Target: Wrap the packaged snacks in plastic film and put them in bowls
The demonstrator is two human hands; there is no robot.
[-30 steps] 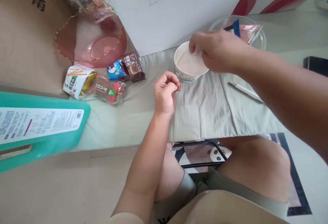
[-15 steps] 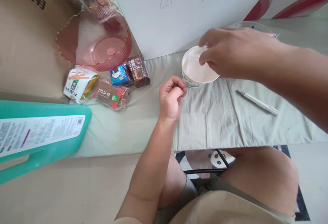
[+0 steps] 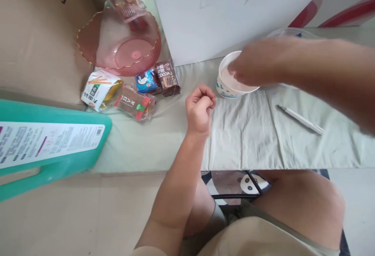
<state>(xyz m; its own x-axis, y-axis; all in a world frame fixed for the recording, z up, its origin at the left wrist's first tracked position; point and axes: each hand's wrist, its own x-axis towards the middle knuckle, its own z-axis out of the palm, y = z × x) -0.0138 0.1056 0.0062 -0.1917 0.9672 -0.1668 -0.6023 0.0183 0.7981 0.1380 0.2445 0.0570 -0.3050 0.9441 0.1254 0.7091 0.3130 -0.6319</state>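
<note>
A white paper bowl [image 3: 225, 80] with a blue pattern on its side stands upright on the pale green cloth. My right hand [image 3: 254, 63] is over the bowl, its fingertips dipping inside the rim; motion smears them, so what they hold, if anything, is hidden. Just left of the bowl, my left hand [image 3: 200, 109] hangs curled into a loose fist, apart from the bowl, and I see nothing in it. A white pen [image 3: 301, 120] lies on the cloth below my right forearm.
To the left sit a pink ribbed bowl [image 3: 117, 59], several wrapped snacks [image 3: 136, 103] and a green jug [image 3: 102, 131]. Behind stand a white box [image 3: 205, 22] and a brown carton [image 3: 38, 45]. A clear plastic lid or tub [image 3: 293, 32] is partly covered by my right arm.
My right hand has lowered, its fingers now inside the paper bowl's rim. My left hand stays curled beside it. The whole view has shifted slightly, moving the items to the right.
</note>
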